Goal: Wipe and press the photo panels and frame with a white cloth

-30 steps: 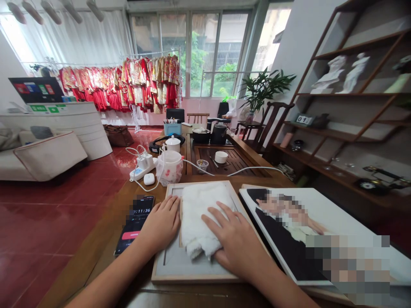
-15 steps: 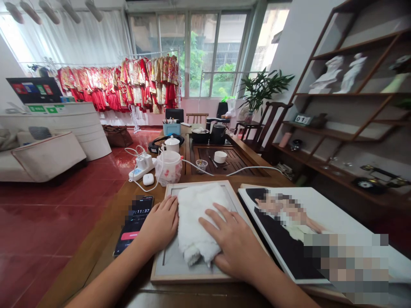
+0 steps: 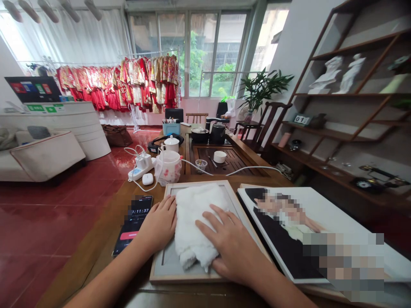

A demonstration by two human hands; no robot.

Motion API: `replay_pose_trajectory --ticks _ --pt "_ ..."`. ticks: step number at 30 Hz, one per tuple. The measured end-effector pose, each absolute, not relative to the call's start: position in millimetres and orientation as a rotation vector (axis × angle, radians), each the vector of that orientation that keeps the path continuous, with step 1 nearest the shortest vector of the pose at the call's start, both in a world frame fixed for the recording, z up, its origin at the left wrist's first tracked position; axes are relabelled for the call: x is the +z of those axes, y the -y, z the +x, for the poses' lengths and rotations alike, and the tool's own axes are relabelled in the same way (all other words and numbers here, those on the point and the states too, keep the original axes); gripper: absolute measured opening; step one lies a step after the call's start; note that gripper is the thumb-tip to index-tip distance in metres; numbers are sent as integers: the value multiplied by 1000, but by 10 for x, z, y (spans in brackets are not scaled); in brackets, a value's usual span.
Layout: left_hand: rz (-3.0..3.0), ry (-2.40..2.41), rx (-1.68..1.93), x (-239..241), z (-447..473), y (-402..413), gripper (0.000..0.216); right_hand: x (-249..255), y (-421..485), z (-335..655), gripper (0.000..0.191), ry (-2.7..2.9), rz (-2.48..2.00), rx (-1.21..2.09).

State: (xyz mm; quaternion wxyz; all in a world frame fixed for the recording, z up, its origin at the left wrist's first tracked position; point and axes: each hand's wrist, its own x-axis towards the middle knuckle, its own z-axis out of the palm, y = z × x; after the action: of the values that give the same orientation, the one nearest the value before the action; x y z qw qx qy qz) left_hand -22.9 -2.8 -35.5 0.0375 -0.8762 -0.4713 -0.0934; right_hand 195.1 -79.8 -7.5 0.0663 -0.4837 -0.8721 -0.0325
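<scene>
A wooden picture frame point(image 3: 160, 276) lies flat on the table in front of me. A white towel point(image 3: 192, 214) is spread over its glass. My right hand point(image 3: 231, 244) lies flat on the towel with the fingers stretched out and apart. My left hand point(image 3: 159, 226) rests on the frame's left edge, fingers loosely together, touching the towel's side.
A phone point(image 3: 134, 222) with a running timer lies left of the frame. A large printed photo point(image 3: 308, 214) lies to the right. Behind stand a floral teapot point(image 3: 167, 167), a power strip point(image 3: 140, 167) with cables, and a tea tray point(image 3: 231, 159). Shelves point(image 3: 353, 111) line the right wall.
My right hand has slid the towel a little to the left across the frame. My left hand has stayed on the frame's left edge.
</scene>
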Motion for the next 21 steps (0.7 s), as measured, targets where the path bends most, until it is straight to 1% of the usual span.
replay_pose_trajectory --ticks 8,16,21 --pt "-2667 1467 -275 -371 -219 21 46 -78 780 1971 59 2425 -1724 -260" --pt "-2668 1469 -247 -352 -210 28 45 -104 797 1945 63 2577 -1510 -158" --pt "-2672 1467 -260 -356 -215 31 46 -105 797 1949 61 2495 -1604 -188"
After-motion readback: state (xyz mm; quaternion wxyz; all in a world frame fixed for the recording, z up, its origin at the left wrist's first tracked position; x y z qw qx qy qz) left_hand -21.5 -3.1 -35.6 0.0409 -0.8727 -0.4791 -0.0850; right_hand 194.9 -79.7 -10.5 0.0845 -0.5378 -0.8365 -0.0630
